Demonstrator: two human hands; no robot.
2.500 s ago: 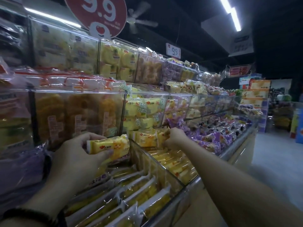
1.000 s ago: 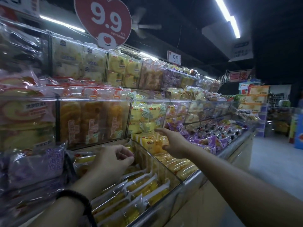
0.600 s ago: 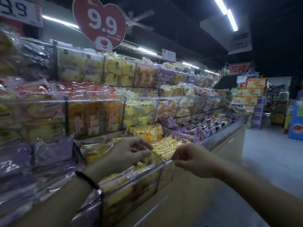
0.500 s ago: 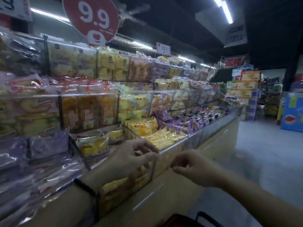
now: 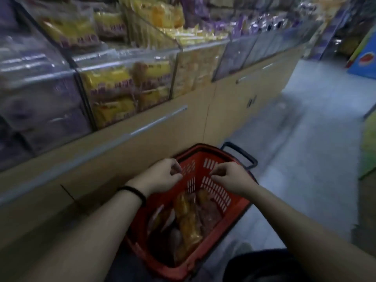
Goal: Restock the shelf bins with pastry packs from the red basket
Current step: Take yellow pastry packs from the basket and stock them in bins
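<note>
While hovering over the red basket [image 5: 234, 202], both hands are holding nothing.
The left hand [image 5: 162, 177] and right hand [image 5: 233, 180] are hanging loosely curled; pastry packs [image 5: 189, 222] are lying in the basket, below the shelf bins [image 5: 126, 58].

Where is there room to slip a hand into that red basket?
Through the open top of the red basket, between its slotted far wall and near rim: the pastry packs lie low, crowding its bottom. Floor to its right is bare.
</note>
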